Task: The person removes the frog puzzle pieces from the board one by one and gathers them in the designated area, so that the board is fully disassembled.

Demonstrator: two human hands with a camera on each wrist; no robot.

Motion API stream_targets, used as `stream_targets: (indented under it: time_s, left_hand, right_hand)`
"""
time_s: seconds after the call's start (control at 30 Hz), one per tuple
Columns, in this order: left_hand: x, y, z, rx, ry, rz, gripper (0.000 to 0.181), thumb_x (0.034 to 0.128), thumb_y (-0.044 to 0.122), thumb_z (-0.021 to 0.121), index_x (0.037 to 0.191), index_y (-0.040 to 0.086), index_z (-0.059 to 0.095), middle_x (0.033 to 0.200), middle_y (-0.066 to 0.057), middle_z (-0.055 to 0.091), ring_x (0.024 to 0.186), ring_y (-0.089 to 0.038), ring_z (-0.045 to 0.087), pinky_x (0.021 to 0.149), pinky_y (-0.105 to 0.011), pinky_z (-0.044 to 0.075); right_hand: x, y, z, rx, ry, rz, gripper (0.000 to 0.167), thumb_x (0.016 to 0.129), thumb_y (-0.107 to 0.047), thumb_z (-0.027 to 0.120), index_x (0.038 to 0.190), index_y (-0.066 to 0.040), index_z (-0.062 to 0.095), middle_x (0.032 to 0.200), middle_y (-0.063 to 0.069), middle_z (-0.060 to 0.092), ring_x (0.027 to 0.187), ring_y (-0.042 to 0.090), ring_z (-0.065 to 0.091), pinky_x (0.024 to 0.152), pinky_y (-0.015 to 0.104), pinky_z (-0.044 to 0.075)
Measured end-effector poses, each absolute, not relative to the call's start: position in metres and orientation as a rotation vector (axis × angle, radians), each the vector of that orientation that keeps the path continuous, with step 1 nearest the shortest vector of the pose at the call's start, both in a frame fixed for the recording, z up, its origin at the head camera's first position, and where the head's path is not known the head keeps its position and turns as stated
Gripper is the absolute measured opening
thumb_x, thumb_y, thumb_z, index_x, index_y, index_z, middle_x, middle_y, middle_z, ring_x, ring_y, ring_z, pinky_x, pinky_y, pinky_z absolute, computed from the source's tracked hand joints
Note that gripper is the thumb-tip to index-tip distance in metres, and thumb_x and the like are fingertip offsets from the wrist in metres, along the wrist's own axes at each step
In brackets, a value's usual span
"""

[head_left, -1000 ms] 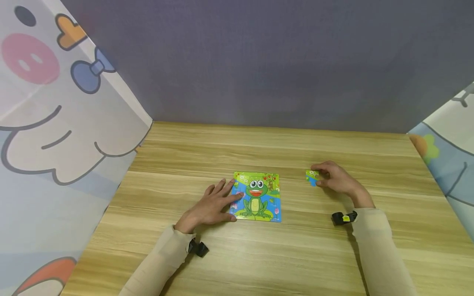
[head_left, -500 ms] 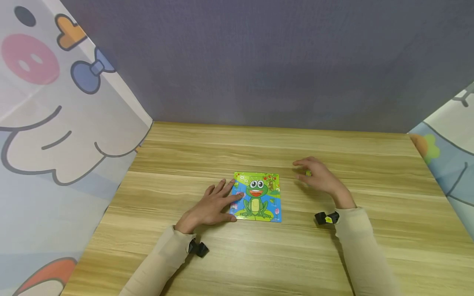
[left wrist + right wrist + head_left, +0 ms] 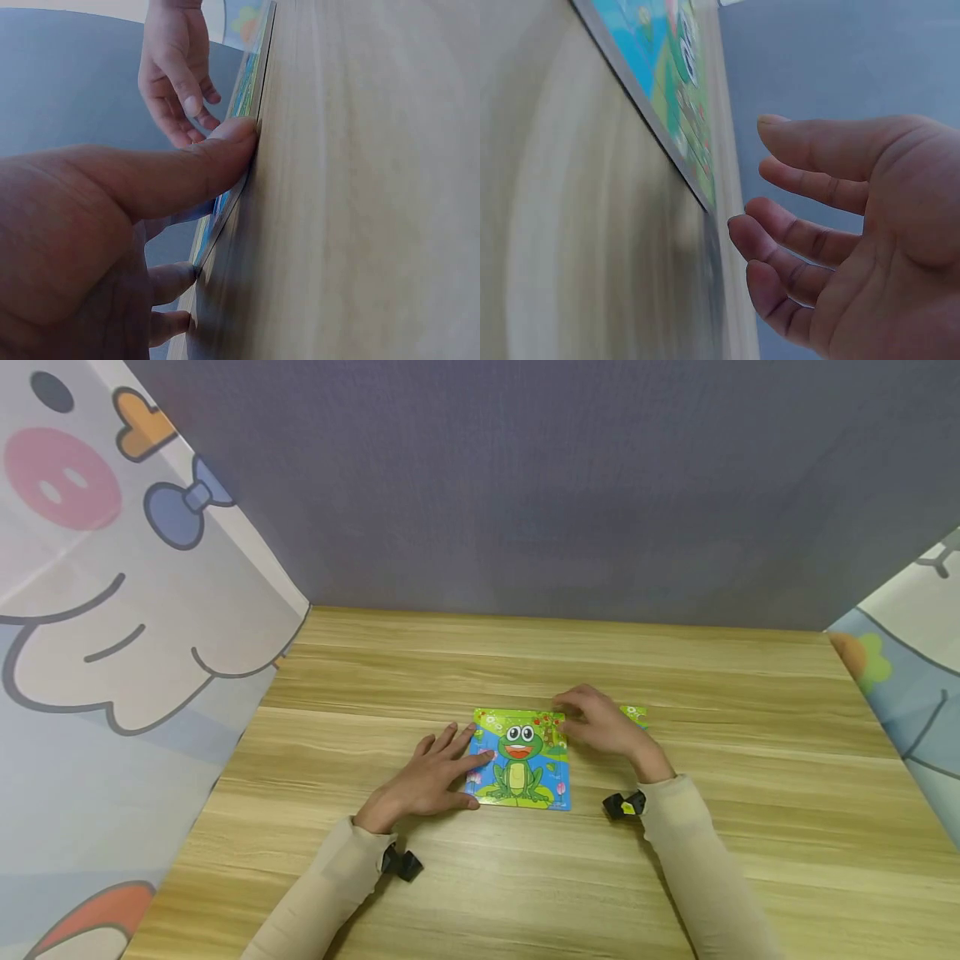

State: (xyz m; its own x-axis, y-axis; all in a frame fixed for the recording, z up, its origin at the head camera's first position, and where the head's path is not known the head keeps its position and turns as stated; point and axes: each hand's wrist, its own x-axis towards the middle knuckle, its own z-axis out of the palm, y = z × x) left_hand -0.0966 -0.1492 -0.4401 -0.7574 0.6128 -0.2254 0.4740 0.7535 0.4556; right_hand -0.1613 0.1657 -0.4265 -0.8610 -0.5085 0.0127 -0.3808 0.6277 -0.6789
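A square frog jigsaw puzzle (image 3: pixel 519 768) lies flat on the wooden table. My left hand (image 3: pixel 423 779) rests on its left side with fingers spread, and in the left wrist view the thumb (image 3: pixel 236 135) touches the board's edge. Over the upper right corner of the puzzle is my right hand (image 3: pixel 606 724). The right wrist view shows its fingers (image 3: pixel 780 292) loosely bent, with nothing between them and the thumb. Just right of that hand lies a small green puzzle piece (image 3: pixel 633 713), partly hidden by the hand.
The wood-grain table (image 3: pixel 487 893) extends around the puzzle on all sides. A grey panel (image 3: pixel 555 527) rises along its back edge. Cartoon-printed panels stand at the left (image 3: pixel 150 693) and right (image 3: pixel 922 635). A black wrist camera (image 3: pixel 624 806) is strapped to the right sleeve.
My right hand has let go of the small puzzle piece and moved left to the frog puzzle's upper right corner. The piece stays on the table. My left hand has not moved.
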Motion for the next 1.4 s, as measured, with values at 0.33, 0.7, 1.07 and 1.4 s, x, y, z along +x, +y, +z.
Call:
stream_targets:
  time_s: [0.33,0.7,1.07,1.4]
  left_hand:
    - [-0.096,-0.150,-0.441,0.838,2.584,0.535,0.074,0.0907,0.045,0.070,0.155,0.027,0.039,0.170,-0.015,0.007,0.157,-0.044,0.004,0.119,-0.070,0.012]
    - [-0.097,-0.150,-0.442,0.844,2.586,0.515,0.074,0.0910,0.046,0.069,0.155,0.028,0.038,0.170,-0.015,0.006,0.157,-0.044,0.004,0.119,-0.070,0.013]
    - [-0.096,-0.150,-0.441,0.847,2.588,0.525,0.073,0.0914,0.046,0.069,0.155,0.027,0.039,0.170,-0.015,0.007,0.157,-0.044,0.004,0.119,-0.070,0.013]
    - [-0.097,-0.150,-0.442,0.858,2.591,0.515,0.073,0.0916,0.047,0.068,0.156,0.028,0.038,0.170,-0.015,0.007,0.157,-0.044,0.004,0.119,-0.070,0.013]
  right_hand:
    - [-0.162,0.137,-0.427,-0.781,2.618,-1.020,0.044,0.092,-0.012,0.070,0.133,0.002,0.061,0.130,0.022,0.059,0.112,0.035,0.063,0.095,0.051,0.052]
    - [-0.161,0.114,-0.431,-0.784,2.588,-0.980,0.045,0.091,-0.013,0.072,0.133,0.000,0.062,0.133,0.020,0.058,0.108,0.030,0.061,0.092,0.047,0.053]
    - [-0.161,0.095,-0.433,-0.782,2.609,-0.881,0.045,0.090,-0.013,0.073,0.133,-0.003,0.063,0.137,0.019,0.054,0.124,0.033,0.055,0.106,0.051,0.046]
    - [-0.162,0.089,-0.435,-0.815,2.624,-0.853,0.044,0.090,-0.015,0.075,0.131,-0.006,0.065,0.136,0.017,0.055,0.125,0.033,0.054,0.107,0.052,0.044]
